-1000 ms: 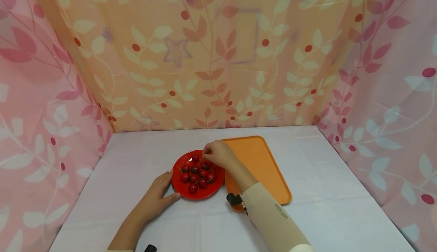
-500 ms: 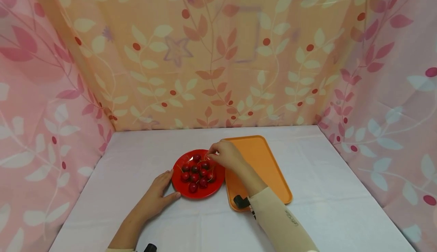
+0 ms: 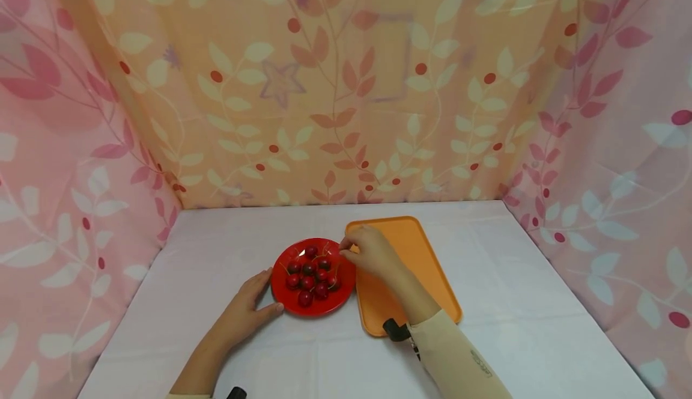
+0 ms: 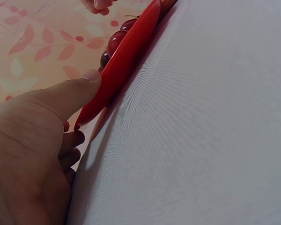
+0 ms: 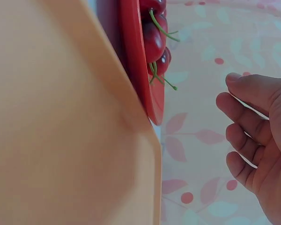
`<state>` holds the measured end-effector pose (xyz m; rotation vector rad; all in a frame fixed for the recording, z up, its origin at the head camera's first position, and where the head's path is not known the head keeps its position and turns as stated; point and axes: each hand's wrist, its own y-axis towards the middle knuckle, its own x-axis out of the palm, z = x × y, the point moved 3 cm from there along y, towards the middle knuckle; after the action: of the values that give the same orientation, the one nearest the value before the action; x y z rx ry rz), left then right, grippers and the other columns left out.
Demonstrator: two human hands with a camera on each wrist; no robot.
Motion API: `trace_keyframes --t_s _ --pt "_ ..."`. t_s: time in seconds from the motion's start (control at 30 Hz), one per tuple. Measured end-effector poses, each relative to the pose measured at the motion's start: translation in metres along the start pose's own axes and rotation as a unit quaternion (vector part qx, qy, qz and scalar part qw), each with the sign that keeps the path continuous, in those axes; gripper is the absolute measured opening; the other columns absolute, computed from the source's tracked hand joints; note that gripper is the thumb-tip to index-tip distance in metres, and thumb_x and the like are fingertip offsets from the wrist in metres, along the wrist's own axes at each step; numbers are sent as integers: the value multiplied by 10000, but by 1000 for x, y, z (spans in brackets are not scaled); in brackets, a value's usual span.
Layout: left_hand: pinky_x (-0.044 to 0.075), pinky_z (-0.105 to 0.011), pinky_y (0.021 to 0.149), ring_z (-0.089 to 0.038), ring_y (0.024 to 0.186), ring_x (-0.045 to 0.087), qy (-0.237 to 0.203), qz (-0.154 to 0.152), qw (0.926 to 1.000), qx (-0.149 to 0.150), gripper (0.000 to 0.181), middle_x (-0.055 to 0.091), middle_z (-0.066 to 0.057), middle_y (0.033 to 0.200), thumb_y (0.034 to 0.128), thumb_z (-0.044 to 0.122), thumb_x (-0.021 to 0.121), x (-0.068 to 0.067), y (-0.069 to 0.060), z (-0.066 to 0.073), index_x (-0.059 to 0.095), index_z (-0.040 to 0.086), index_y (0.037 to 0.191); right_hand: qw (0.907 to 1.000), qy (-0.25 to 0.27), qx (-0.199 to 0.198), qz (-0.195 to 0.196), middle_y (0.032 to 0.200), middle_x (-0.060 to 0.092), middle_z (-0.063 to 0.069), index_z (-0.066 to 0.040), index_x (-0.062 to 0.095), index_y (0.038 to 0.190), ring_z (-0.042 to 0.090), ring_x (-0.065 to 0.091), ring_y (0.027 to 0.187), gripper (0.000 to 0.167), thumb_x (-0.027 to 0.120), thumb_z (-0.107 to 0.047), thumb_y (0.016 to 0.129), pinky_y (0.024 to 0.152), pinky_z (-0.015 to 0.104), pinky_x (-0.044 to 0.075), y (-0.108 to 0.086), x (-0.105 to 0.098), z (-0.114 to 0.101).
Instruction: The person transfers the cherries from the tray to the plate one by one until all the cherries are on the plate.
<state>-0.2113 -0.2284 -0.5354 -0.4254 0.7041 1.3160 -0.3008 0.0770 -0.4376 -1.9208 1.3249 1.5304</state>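
A round red plate point(image 3: 340, 297) bears a cluster of dark red cherries point(image 3: 307, 282), some with green stems point(image 5: 163, 28). Against the plate's left edge rests my left hand point(image 3: 243, 310), fingers extended. In the left wrist view, the thumb point(image 4: 79, 91) touches the rim while the other fingers lie partly hidden beyond it. My right hand point(image 3: 373, 253) hovers beside the plate's right edge, over the left part of an orange tray point(image 3: 424, 267). Its fingers are loosely bent, and the right wrist view shows nothing between thumb and fingers.
The orange tray lies right beside the plate, partly covered by my right forearm point(image 3: 413, 294). A white cloth point(image 3: 303, 357) covers the table. Patterned curtains point(image 3: 335, 86) stand at the back and both sides.
My right hand has moved right, from above the cherries to the plate's right edge. The left hand stays at the rim, and the plate and tray have hardly shifted.
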Motion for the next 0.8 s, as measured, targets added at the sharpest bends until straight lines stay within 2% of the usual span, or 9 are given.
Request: trace_keyframes --t_s 0.23,0.4,0.5,0.63,0.8 --pt "295 -633 1191 -388 1507 328 -22 101 9999 -7 895 390 -132 1624 903 482 759 -4 3 2 346 112 1605 9985 -135 -237 465 885 718 -113 -227 783 948 121 582 915 58 806 -251 902 865 329 536 -19 -12 8" --pt "286 -627 1196 -378 1518 318 -108 125 9996 -210 882 388 -114 1631 905 473 758 -9 1 5 350 123 1604 9972 -236 -365 616 882 726 -92 -210 777 922 139 586 887 73 831 -224 875 837 342 532 -35 -18 16" --pt "281 -633 1197 -361 1525 309 -185 181 9994 -250 852 396 -75 1631 912 451 759 -17 -2 10 355 166 1606 9968 -213 -371 669 896 729 -97 -219 774 923 141 597 912 69 828 -226 879 860 342 534 -42 -23 22" --pt "277 -637 1196 -352 1525 312 -271 243 9992 -163 822 424 -53 1615 925 419 754 -28 -4 16 356 192 1607 9940 -157 -529 947 901 728 -91 -210 770 919 145 600 923 81 835 -209 871 866 351 532 -52 -31 27" --pt "299 -646 1181 -365 1520 316 -163 145 9996 -203 798 425 -57 1613 936 420 742 -35 -5 19 352 238 1609 9923 -72 -513 1127 930 727 -86 -201 770 940 141 598 949 114 848 -216 859 866 360 543 -67 -41 32"
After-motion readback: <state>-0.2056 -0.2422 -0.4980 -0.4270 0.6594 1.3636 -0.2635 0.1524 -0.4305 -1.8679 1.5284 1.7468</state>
